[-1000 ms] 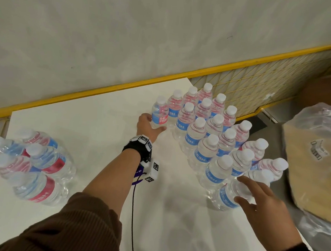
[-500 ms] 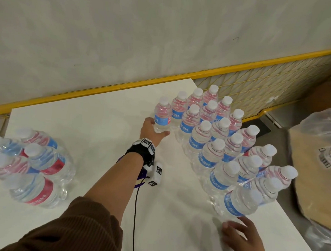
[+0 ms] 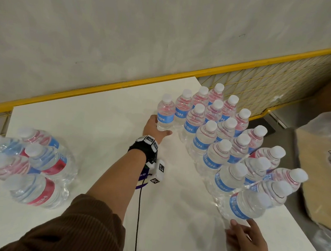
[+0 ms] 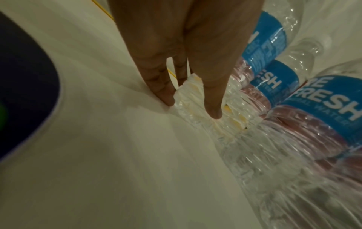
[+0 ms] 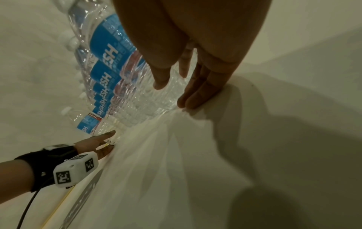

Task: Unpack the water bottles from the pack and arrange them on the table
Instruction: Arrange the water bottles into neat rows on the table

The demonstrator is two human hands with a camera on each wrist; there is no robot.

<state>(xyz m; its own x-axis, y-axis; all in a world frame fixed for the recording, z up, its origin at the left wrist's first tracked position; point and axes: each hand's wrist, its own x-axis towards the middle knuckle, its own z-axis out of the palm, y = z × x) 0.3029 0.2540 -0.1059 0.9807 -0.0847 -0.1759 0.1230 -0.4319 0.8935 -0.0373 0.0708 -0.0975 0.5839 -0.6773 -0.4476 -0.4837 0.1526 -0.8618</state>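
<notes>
Several water bottles (image 3: pixel 218 140) with white caps and blue labels stand in diagonal rows at the right of the white table (image 3: pixel 102 121). My left hand (image 3: pixel 158 129) reaches to the far-left bottle (image 3: pixel 165 113). Its thumb and straight fingers (image 4: pixel 166 96) bracket that bottle's base (image 4: pixel 188 93), pinching it. My right hand (image 3: pixel 245 236) lies on the table at the near end of the rows. Its straight fingers (image 5: pixel 195 99) touch the base of the nearest bottle (image 3: pixel 247 207), which leans right. A shrink-wrapped pack (image 3: pixel 36 167) with several bottles sits at the table's left edge.
A yellow rail (image 3: pixel 124 83) and wire mesh (image 3: pixel 261 87) run behind the table under a grey wall. A plastic-wrapped brown box (image 3: pixel 323 175) stands off the right edge. A black cable (image 3: pixel 138 221) hangs from my left wrist camera.
My right hand has come down from the top of the nearest bottle to the table at its base. My left hand has stayed at the far-left bottle.
</notes>
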